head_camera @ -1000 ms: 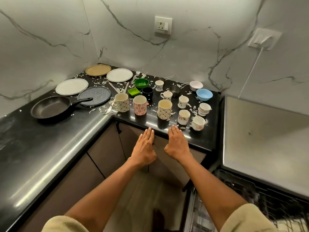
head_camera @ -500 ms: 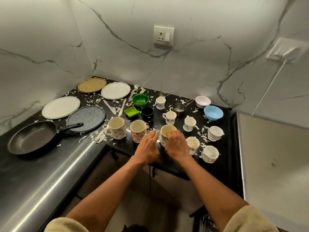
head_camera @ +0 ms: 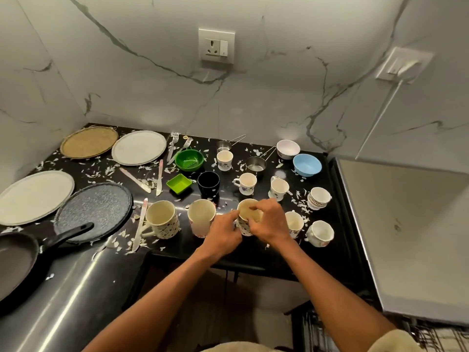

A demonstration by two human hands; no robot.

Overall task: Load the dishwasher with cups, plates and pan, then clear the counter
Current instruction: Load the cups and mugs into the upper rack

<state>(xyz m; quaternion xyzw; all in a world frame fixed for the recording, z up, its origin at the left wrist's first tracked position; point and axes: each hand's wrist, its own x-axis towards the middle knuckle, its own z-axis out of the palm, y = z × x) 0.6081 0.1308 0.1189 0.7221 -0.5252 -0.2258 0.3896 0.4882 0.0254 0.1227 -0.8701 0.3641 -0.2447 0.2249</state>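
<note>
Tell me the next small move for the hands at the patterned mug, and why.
Probably lift the patterned mug straight up off the counter. Both the left hand and right hand already grip it, yet it looks still set down. The pink-patterned mug and a small cup stand close on either side, so a sideways drag risks knocking them.

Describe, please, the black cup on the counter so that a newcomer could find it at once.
Start at the wall socket and drop straight down onto the black counter. Just right of the square green dish stands the black cup. It is the only dark cup; every neighbouring cup is white or cream.
</note>
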